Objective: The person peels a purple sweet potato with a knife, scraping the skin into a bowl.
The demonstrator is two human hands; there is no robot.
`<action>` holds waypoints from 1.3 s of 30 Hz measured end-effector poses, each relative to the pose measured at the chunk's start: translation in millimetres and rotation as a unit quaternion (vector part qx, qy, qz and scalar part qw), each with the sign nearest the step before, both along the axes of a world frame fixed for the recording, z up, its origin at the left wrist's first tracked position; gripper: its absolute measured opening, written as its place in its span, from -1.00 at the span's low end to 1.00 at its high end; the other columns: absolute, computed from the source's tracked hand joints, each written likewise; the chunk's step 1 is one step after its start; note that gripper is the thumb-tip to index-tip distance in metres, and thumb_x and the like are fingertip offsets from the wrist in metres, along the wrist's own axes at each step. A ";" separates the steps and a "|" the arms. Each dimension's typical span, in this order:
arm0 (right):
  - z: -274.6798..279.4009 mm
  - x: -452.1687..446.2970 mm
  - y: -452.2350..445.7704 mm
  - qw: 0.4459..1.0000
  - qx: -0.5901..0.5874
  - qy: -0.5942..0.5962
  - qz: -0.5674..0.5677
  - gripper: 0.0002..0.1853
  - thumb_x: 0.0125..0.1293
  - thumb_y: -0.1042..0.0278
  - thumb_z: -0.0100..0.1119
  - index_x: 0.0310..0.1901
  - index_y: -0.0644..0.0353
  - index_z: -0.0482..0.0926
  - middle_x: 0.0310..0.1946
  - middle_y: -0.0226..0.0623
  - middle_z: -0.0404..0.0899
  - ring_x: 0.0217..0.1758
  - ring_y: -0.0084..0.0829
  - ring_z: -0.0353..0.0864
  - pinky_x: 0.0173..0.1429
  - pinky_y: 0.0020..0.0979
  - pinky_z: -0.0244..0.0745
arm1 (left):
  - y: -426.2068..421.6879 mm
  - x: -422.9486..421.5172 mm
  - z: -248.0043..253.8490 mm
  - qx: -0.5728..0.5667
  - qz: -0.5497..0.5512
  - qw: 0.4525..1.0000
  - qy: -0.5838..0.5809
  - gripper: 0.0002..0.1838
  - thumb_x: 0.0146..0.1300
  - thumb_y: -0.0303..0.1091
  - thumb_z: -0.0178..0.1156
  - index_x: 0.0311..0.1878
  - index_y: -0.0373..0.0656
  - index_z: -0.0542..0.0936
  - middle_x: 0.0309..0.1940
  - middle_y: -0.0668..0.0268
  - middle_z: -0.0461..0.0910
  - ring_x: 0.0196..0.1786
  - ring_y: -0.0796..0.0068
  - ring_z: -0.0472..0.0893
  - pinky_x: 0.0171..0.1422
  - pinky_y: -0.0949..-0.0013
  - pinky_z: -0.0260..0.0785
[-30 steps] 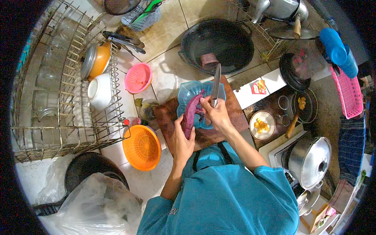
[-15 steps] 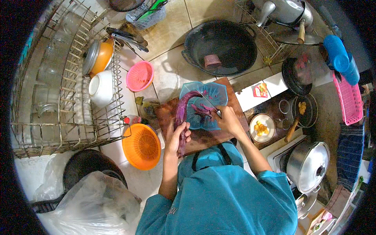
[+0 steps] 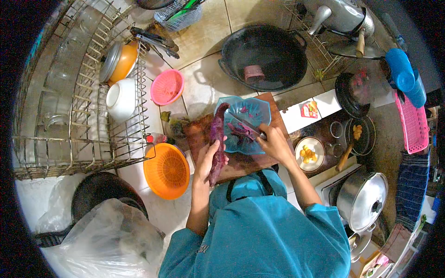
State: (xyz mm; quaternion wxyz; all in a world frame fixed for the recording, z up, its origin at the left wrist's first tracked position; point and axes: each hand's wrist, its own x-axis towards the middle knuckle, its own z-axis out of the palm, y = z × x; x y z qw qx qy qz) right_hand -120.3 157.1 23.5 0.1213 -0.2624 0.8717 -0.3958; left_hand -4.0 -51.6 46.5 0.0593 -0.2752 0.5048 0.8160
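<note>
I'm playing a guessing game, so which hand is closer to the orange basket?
Left. The left hand, holding the purple root, is just right of the orange basket. The right hand, holding the knife, is farther away, by the blue bowl.

- looks like a kitchen
- has a black wok [image 3: 282, 46] on tiles [image 3: 197, 44]
- has a wire rack [image 3: 72, 143] holding bowls [image 3: 124, 98] and glassware [image 3: 55, 113]
- includes a lidded metal pot [image 3: 361, 201]

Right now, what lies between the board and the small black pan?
A red packet on white tiles separates the board from the pan, in the head view.
</note>
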 end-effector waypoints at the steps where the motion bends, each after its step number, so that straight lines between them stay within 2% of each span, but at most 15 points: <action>1: 3.8 1.5 -0.5 1.000 0.001 0.004 0.010 -0.78 0.14 0.37 0.22 -0.20 0.25 0.51 -0.39 0.13 0.58 -0.28 0.16 0.56 -0.22 0.02 0.46 | 0.7 0.6 -0.2 -0.011 -0.013 1.000 0.002 -0.64 0.36 -0.08 0.09 -0.10 -0.24 0.48 -0.37 0.29 0.54 -0.49 0.56 0.58 -0.43 0.50 0.46; 7: 6.9 5.7 -6.6 0.999 -0.023 0.017 0.023 -0.78 0.26 0.26 0.18 -0.22 0.25 0.51 -0.45 0.13 0.57 -0.34 0.17 0.55 -0.29 0.03 0.42 | 7.2 0.1 7.0 -0.038 -0.028 0.998 0.038 -0.63 0.37 -0.14 0.09 0.10 -0.16 0.35 -0.37 0.29 0.53 -0.52 0.54 0.56 -0.46 0.48 0.46; 9: 8.1 5.7 -5.2 0.999 -0.034 0.007 0.016 -0.76 0.28 0.24 0.18 -0.27 0.27 0.47 -0.49 0.14 0.53 -0.36 0.18 0.51 -0.34 0.03 0.35 | 6.5 -0.4 10.1 -0.032 -0.029 0.998 0.036 -0.62 0.38 -0.16 0.09 0.13 -0.13 0.30 -0.37 0.29 0.53 -0.53 0.53 0.55 -0.47 0.47 0.46; 16: 17.6 8.0 -1.6 0.999 -0.043 0.011 0.031 -0.73 0.31 0.20 0.17 -0.30 0.29 0.49 -0.52 0.12 0.50 -0.39 0.17 0.49 -0.36 0.00 0.30 | 7.1 2.5 7.0 -0.006 -0.020 0.999 0.032 -0.69 0.37 -0.18 0.08 0.04 -0.14 0.37 -0.32 0.31 0.54 -0.53 0.55 0.54 -0.48 0.49 0.44; 19: 11.6 8.1 1.3 0.999 -0.026 0.019 0.044 -0.72 0.34 0.17 0.11 -0.10 0.21 0.56 -0.45 0.14 0.56 -0.36 0.14 0.56 -0.32 0.02 0.43 | 5.7 3.6 3.5 0.009 -0.031 0.999 0.040 -0.66 0.36 -0.19 0.08 0.08 -0.15 0.35 -0.29 0.30 0.53 -0.52 0.54 0.54 -0.48 0.48 0.44; 21: 12.6 9.1 2.0 0.999 -0.014 0.022 0.040 -0.73 0.34 0.17 0.10 -0.12 0.21 0.55 -0.45 0.13 0.56 -0.36 0.14 0.56 -0.32 0.01 0.43 | 5.9 3.9 3.9 0.014 -0.041 0.998 0.046 -0.63 0.35 -0.18 0.08 0.10 -0.17 0.33 -0.27 0.30 0.52 -0.50 0.53 0.53 -0.47 0.47 0.43; 24: 11.0 10.2 4.0 0.999 -0.003 0.022 0.041 -0.73 0.34 0.16 0.10 -0.16 0.22 0.54 -0.46 0.12 0.56 -0.36 0.14 0.56 -0.31 0.01 0.43 | 7.4 6.8 -0.1 0.070 -0.032 0.995 0.064 -0.60 0.33 -0.22 0.11 0.14 -0.14 0.31 -0.21 0.29 0.48 -0.42 0.52 0.53 -0.44 0.44 0.43; 30: 14.0 16.0 8.6 0.998 -0.019 0.023 0.055 -0.77 0.24 0.24 0.17 -0.22 0.23 0.50 -0.46 0.06 0.58 -0.35 0.12 0.57 -0.28 0.01 0.45 | 13.6 11.9 -2.2 0.097 -0.026 0.990 0.095 -0.48 0.24 -0.42 0.22 0.22 -0.05 0.26 -0.13 0.27 0.44 -0.25 0.45 0.52 -0.30 0.38 0.47; 34: 20.0 27.3 5.7 0.993 -0.046 0.024 0.103 -0.74 0.11 0.31 0.26 -0.25 0.29 0.47 -0.53 0.08 0.52 -0.39 0.10 0.55 -0.33 -0.04 0.40 | 25.2 14.2 8.2 0.042 -0.013 0.993 0.109 -0.49 0.22 -0.50 0.22 0.21 -0.10 0.29 -0.13 0.30 0.46 -0.23 0.46 0.52 -0.22 0.37 0.49; 35: 25.5 32.9 3.9 0.993 -0.005 0.032 0.110 -0.72 0.05 0.33 0.27 -0.28 0.28 0.43 -0.56 0.08 0.51 -0.39 0.10 0.56 -0.34 -0.03 0.41 | 24.9 14.9 3.3 0.025 -0.027 0.993 0.116 -0.51 0.23 -0.51 0.22 0.20 -0.12 0.31 -0.12 0.30 0.47 -0.23 0.47 0.52 -0.21 0.37 0.49; 37: 24.9 41.1 -1.4 0.992 0.014 0.049 0.119 -0.70 0.07 0.31 0.28 -0.30 0.28 0.39 -0.57 0.07 0.51 -0.41 0.11 0.56 -0.36 -0.02 0.41 | 25.1 15.5 -2.3 -0.003 -0.052 0.990 0.130 -0.54 0.20 -0.53 0.25 0.15 -0.17 0.36 -0.11 0.32 0.48 -0.20 0.49 0.52 -0.18 0.37 0.50; 39: 25.2 48.4 -4.8 0.988 0.030 0.078 0.127 -0.67 0.12 0.26 0.28 -0.34 0.27 0.33 -0.59 0.06 0.51 -0.46 0.11 0.55 -0.43 -0.01 0.41 | 27.8 17.0 2.2 -0.058 -0.059 0.987 0.138 -0.50 0.17 -0.53 0.28 0.15 -0.19 0.32 -0.14 0.31 0.47 -0.22 0.51 0.53 -0.16 0.43 0.45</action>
